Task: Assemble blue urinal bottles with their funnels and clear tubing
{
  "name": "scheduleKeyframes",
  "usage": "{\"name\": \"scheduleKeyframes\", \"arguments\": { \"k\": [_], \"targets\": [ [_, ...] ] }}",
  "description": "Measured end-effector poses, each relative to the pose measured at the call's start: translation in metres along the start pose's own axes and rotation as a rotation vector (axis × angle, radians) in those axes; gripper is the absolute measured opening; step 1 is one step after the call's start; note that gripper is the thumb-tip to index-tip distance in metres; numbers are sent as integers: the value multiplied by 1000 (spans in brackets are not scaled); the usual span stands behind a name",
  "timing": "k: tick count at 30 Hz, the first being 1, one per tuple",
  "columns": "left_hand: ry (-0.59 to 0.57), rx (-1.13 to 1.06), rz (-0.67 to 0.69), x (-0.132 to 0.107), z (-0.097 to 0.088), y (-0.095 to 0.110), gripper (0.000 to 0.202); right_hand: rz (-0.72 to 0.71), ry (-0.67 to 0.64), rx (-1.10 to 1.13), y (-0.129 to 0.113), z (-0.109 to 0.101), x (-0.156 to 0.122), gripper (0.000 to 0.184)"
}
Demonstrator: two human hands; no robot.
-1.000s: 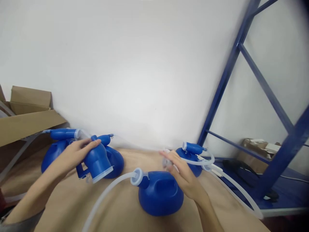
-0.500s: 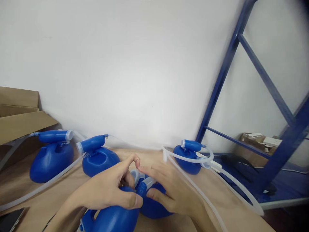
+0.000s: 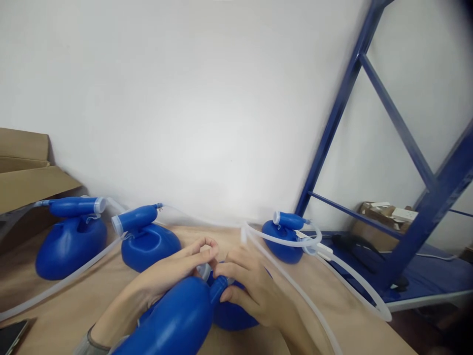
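Note:
In the foreground a blue plastic urinal bottle (image 3: 173,320) is tilted, its narrow ribbed nozzle pointing up and right. My right hand (image 3: 253,286) closes its thumb and fingers round the nozzle's tip, where a bit of clear tube shows. My left hand (image 3: 185,261) reaches behind the bottle, thumb and fingertips pinched together close to the right fingers; whatever is in that pinch is hidden. A clear round cap (image 3: 204,271) shows in part below the left fingers. Another blue bottle body (image 3: 234,313) lies partly under my right hand.
Two similar bottles, a far-left one (image 3: 72,246) and a left one (image 3: 150,246), and a third at right (image 3: 283,241) stand near the wall. White tubing (image 3: 295,296) crosses the table. A phone (image 3: 13,337), cardboard box (image 3: 37,185) and blue rack (image 3: 332,118) flank them.
My left thumb has lifted off the blue bottle up to the fingertips. My right fingers have curled in round the nozzle tip. The foreground bottle has risen and shifted; the view has moved slightly.

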State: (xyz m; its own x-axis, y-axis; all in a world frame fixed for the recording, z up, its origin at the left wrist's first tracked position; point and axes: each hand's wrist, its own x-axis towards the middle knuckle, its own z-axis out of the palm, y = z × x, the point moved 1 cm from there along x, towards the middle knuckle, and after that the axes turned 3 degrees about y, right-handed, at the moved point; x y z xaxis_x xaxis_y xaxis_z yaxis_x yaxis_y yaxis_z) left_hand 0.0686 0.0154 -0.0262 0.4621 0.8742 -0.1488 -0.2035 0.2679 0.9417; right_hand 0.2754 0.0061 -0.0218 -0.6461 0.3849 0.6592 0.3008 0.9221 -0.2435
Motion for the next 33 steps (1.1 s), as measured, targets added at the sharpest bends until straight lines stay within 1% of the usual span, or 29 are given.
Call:
{"name": "scheduleKeyframes", "arguments": {
  "k": [1,3,5,7,8,10,11,13,14,16,18,20,24,27,30,33],
  "targets": [
    [2,-40,3,0,-2,3,44,20,5,5,1,-2,0,49],
    [-23,-132,17,-2,-8,12,57,75,76,5,7,-8,-1,44],
    [-32,-157,38,-9,-18,23,69,159,214,-2,17,-15,-5,38],
    [2,-102,109,-18,-28,32,77,255,386,-17,28,-20,-10,33],
    [23,-45,171,-22,-32,34,81,299,443,-29,33,-22,-12,32],
    [90,127,335,-29,-33,34,91,351,483,-62,38,-22,-15,30],
    [148,231,411,-32,-31,32,97,359,470,-78,37,-22,-14,30],
    [306,442,503,-36,-20,27,103,345,414,-105,32,-20,-12,29],
    [397,533,527,-38,-13,25,99,332,384,-111,29,-19,-10,29],
    [535,662,533,-39,0,24,83,319,331,-102,20,-19,-6,28],
    [607,717,517,-40,9,26,73,326,272,-74,14,-21,-4,24],
    [621,721,492,-41,11,30,70,334,243,-39,9,-25,-4,22],
    [584,730,488,-43,7,36,54,285,231,30,1,-33,-9,33],
    [643,768,515,-46,7,37,44,313,206,10,0,-35,-11,35],
    [723,819,617,-50,10,35,43,274,174,-85,0,-36,-11,32],
    [746,864,761,-52,10,27,47,209,177,-202,-2,-36,-11,31]
  ]
}}
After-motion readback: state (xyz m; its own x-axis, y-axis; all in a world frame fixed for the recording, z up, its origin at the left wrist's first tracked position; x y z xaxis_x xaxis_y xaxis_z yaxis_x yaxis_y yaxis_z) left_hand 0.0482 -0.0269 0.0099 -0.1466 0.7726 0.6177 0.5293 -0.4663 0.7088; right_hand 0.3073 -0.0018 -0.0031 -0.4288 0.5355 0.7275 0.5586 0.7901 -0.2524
